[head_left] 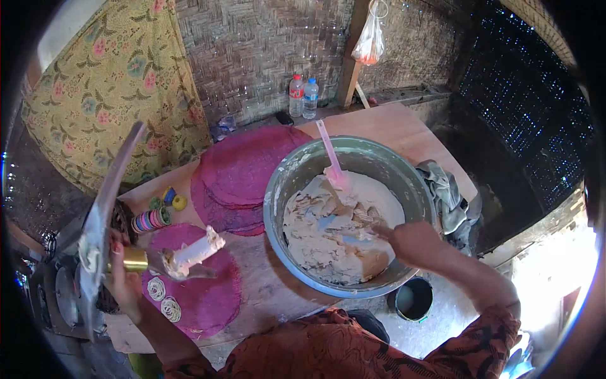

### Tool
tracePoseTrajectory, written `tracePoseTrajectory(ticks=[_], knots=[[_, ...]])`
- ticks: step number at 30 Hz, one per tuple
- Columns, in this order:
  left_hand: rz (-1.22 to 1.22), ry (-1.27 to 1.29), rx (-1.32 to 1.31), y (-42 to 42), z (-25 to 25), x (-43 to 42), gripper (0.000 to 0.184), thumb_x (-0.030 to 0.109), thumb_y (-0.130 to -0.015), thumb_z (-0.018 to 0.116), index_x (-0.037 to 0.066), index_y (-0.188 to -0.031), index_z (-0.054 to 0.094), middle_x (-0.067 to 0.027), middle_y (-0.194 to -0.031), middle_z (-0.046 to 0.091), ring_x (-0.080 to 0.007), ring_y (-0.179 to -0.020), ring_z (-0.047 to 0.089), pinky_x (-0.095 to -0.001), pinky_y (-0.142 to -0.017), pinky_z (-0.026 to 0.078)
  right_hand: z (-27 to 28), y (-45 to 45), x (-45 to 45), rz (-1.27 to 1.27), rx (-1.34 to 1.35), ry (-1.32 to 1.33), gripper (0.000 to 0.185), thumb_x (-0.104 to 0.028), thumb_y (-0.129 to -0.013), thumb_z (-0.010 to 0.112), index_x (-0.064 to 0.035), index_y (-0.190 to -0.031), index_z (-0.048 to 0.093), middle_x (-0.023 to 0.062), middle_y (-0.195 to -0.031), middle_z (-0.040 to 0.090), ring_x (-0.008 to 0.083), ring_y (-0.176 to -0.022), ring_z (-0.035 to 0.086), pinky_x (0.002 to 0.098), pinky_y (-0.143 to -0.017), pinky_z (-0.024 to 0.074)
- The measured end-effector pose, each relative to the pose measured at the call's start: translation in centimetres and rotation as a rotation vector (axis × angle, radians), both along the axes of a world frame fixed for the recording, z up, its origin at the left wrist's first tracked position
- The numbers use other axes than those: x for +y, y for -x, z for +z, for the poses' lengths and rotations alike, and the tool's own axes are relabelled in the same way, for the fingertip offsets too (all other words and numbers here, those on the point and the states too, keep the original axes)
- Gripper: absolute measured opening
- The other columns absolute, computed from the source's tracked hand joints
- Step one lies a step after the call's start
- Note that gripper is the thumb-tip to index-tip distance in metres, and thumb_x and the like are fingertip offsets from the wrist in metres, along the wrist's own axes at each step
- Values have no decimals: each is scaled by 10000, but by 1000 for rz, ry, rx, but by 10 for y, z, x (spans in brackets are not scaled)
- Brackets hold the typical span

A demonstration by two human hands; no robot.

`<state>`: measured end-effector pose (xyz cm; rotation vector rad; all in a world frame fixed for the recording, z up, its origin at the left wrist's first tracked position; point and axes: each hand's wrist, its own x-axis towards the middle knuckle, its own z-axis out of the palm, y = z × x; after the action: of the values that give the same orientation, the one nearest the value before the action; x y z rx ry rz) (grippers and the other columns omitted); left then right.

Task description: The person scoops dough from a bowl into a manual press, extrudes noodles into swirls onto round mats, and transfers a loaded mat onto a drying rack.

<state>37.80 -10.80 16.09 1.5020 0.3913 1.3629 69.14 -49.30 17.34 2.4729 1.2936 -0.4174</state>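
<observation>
My left hand (123, 278) is wrapped round a dough press (136, 259) with a brass-coloured cylinder and a long curved bar, held above the left of the table. Pale dough sticks to a rod (197, 252) at its right end. Below lies a round magenta mat (221, 303) bearing two coils of thin pale strands (170, 309). My right hand (411, 244) reaches over the right rim of a large grey basin (273, 252), its fingers closed at the pale dough (309, 252). What they grip is hard to make out. A pink spatula (329, 148) leans in the basin.
Stacked magenta mats (246, 164) lie behind the basin's left side. Coloured rings (151, 220) sit at the table's left; two bottles (310, 99) stand by the woven wall. A grey cloth (442, 189) lies right of the basin, and a dark bucket (413, 299) stands below it.
</observation>
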Motion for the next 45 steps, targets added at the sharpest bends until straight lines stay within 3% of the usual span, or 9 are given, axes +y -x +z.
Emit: tracePoseTrajectory(ticks=[8, 15, 19, 21, 24, 29, 35, 39, 45], knots=[[51, -110, 6, 49, -42, 30, 316, 8, -834, 560, -59, -1143, 564, -124, -1058, 597, -220, -1005, 552, -358, -926, 431, -50, 24, 11, 87, 200, -135, 502, -203, -796, 567, -172, -1295, 521, 136, -763, 655, 311, -704, 666, 426, -605, 528], [202, -87, 131, 36, -33, 29, 357, -17, -834, 623, -38, -1184, 555, -139, -1158, 590, -226, -1050, 577, -360, -920, 453, -13, 17, 2, 64, 350, -100, 461, -208, -794, 567, -208, -1254, 566, 118, -718, 654, 305, -694, 667, 429, -605, 526], [555, -566, 828, 41, -56, 56, 502, 253, -911, 597, 7, -1316, 428, -136, -1314, 464, -252, -1204, 453, -403, -993, 402, -16, -4, 17, 70, 104, -98, 440, -196, -820, 543, -252, -1256, 567, 88, -724, 659, 285, -662, 661, 419, -564, 512], [412, -846, 939, 30, -31, 38, 507, 245, -866, 638, 10, -1278, 459, -130, -1285, 496, -258, -1174, 477, -403, -998, 397, -53, -18, 33, 83, 38, -148, 437, -196, -823, 552, -257, -1255, 571, 71, -723, 660, 286, -630, 652, 414, -535, 499], [64, -629, 598, -8, 18, -6, 445, 143, -778, 739, 5, -1165, 569, -114, -1156, 604, -250, -1058, 567, -378, -949, 421, -85, -28, 53, 106, -7, -242, 443, -175, -823, 545, -259, -1258, 567, 91, -718, 652, 291, -630, 647, 426, -536, 494], [153, -668, 381, -54, 26, -18, 421, 172, -738, 737, 20, -1097, 578, -101, -1043, 606, -238, -961, 589, -354, -863, 457, -88, -30, 34, 333, 151, -349, 423, -207, -835, 538, -247, -1256, 565, 108, -699, 647, 291, -655, 657, 431, -589, 514], [313, -986, 327, -97, 28, -23, 395, 207, -691, 736, 38, -1016, 589, -85, -908, 609, -225, -845, 615, -327, -759, 500, -39, -7, -9, 289, 248, -206, 400, -241, -827, 568, -247, -1226, 596, 106, -709, 656, 294, -664, 655, 414, -594, 513], [18, -1313, 546, -131, 48, -36, 286, 225, -617, 678, 64, -847, 627, -74, -768, 579, -261, -701, 619, -360, -599, 503, 2, -9, -30, 219, 202, -116, 367, -235, -838, 564, -244, -1201, 622, 101, -742, 668, 286, -677, 659, 406, -606, 515], [-139, -1407, 620, -179, 50, -62, 251, 251, -686, 624, 108, -892, 611, -54, -804, 558, -254, -716, 594, -378, -598, 487, 67, -16, -64, 104, 232, -582, 341, -156, -851, 613, -173, -1191, 635, 99, -798, 689, 236, -682, 665, 366, -608, 510]])
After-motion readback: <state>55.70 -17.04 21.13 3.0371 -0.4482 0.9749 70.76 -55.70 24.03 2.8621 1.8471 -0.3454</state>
